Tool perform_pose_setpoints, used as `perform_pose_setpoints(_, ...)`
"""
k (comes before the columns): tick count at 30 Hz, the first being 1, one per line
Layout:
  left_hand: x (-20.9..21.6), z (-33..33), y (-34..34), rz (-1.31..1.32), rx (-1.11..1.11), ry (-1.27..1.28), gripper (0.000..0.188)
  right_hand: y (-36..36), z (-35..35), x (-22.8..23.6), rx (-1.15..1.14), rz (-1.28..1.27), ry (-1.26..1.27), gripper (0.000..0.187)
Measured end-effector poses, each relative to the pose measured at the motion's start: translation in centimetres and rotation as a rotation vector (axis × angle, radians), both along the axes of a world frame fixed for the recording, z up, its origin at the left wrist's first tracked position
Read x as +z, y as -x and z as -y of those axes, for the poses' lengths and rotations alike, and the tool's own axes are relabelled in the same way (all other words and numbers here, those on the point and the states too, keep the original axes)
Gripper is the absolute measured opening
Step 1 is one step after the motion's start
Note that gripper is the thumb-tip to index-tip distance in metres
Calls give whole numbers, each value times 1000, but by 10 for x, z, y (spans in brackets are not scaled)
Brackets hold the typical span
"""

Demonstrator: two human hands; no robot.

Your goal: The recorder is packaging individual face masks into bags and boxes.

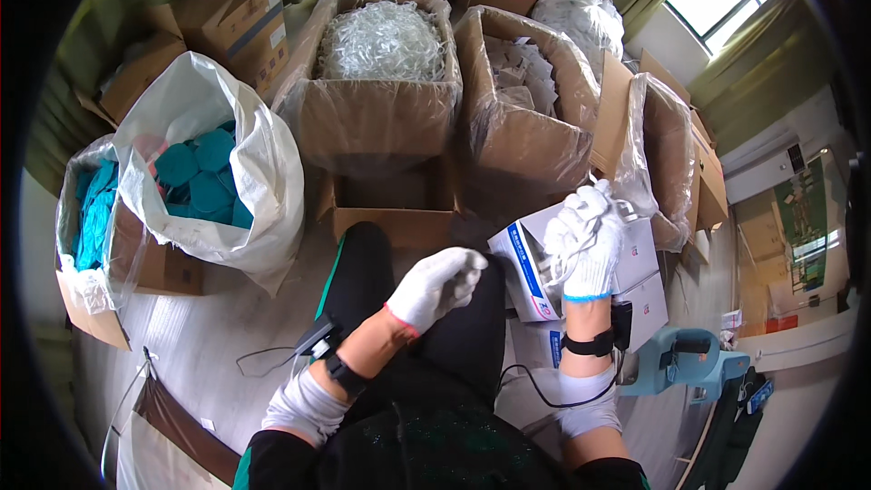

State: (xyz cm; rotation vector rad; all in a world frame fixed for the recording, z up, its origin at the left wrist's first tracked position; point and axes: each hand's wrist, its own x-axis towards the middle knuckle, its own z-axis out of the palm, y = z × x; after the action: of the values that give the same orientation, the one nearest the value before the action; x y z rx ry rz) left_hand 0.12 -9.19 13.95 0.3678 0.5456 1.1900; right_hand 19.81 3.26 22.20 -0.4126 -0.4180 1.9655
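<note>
My left hand (437,289), in a white knit glove, is held above my lap with its fingers curled together. Whatever lies inside those fingers, if anything, is hidden. To the right, above white-and-blue cartons (529,272), my right hand (592,240) wears a similar glove with a blue cuff edge. Its fingers are closed on a small bunch of pale, thin strips (558,265) that loop out at the side. Beyond my knees, a plastic-lined cardboard box (372,122) is heaped with tangled clear strips (386,41).
At left stands a white woven sack (272,191) of teal pads (204,172). A lined box (526,141) with pale pieces and another lined box (667,163) stand at right. An open carton (390,220) sits ahead; a light-blue plastic stool (676,363) is at lower right.
</note>
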Motion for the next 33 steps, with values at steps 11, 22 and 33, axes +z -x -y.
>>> perform_pose_setpoints(11, -6, -30, -43, -609, 88, -495, 37, 35, 11, -28, 19, 200, 37, 38)
perform_pose_setpoints(22, 22, -24, 26, -714, -235, -396, 35, -13, 39, -91, 684, -117, 411, 12)
perform_pose_setpoints(33, 8, -4, 23, -546, -261, -296, 33, 11, 90, -48, 634, 443, 95, 27)
